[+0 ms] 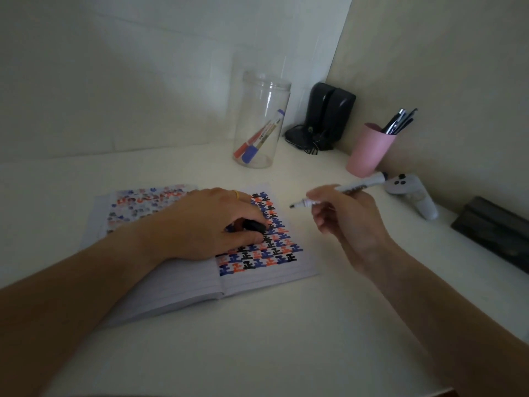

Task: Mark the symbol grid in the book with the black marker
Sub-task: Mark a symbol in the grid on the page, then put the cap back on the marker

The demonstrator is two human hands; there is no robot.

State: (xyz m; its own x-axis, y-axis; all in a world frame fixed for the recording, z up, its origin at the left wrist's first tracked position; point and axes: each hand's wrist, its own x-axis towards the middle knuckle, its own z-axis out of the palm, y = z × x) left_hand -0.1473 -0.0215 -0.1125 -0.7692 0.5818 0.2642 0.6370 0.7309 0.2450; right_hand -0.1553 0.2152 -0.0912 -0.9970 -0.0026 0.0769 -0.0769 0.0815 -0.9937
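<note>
One open book [197,270] lies flat on the white table [257,339], slightly left of centre; its right page carries the symbol grid [264,242], rows of the same blocky character in black, blue and red-orange, packed edge to edge; the left page shows blurred blue and red marks, not legible. One black marker [340,193], uncapped, white barrel with dark printing and a dark tip, is held in the air to the right of the book, tip pointing left toward the grid but clear of the page. The right hand [343,219] has its fingers [317,196] closed around the barrel in a writing grip. The left hand [211,222] rests palm down across both pages, covering part of the grid; its fingers are curled round a small black object [253,225], seemingly a cap, though I cannot tell for certain; one ring [236,194] shows on a finger. Behind the book stands one clear jar [262,121] holding two markers, one red [249,143] and one blue [262,137]; to its right two black boxes [329,110] with a cable; one pink cup [369,150] holding several dark pens; one white controller [412,196]; one dark flat object [492,230] at the right edge.
</note>
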